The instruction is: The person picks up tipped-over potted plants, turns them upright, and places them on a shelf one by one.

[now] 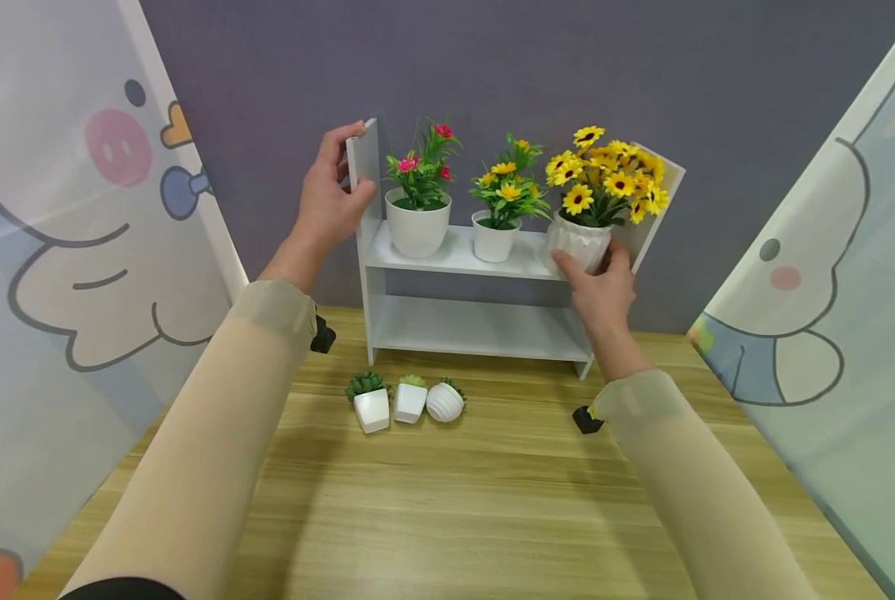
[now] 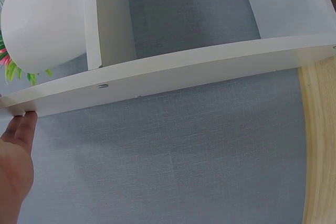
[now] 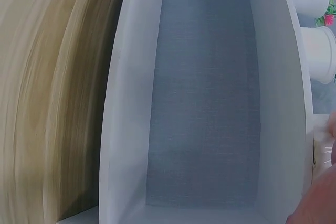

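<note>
A white two-tier shelf (image 1: 477,327) stands on the table against the dark wall. My left hand (image 1: 331,187) grips its left side panel near the top; in the left wrist view the fingers (image 2: 25,129) touch the panel's outer face. On the upper tier, my right hand (image 1: 603,292) holds a ribbed white pot of yellow daisy-like flowers (image 1: 581,242) at the right end, thumb in front and fingers round its right side. Left of it stand a small pot with yellow flowers (image 1: 495,242) and a larger white pot with pink-red flowers (image 1: 418,227).
Three little white succulent pots lie tilted on the wooden table (image 1: 447,500) before the shelf: a tapered one (image 1: 372,411), a squarish one (image 1: 410,403) and a round ribbed one (image 1: 444,402). Cartoon-printed cloths (image 1: 102,275) hang at both sides.
</note>
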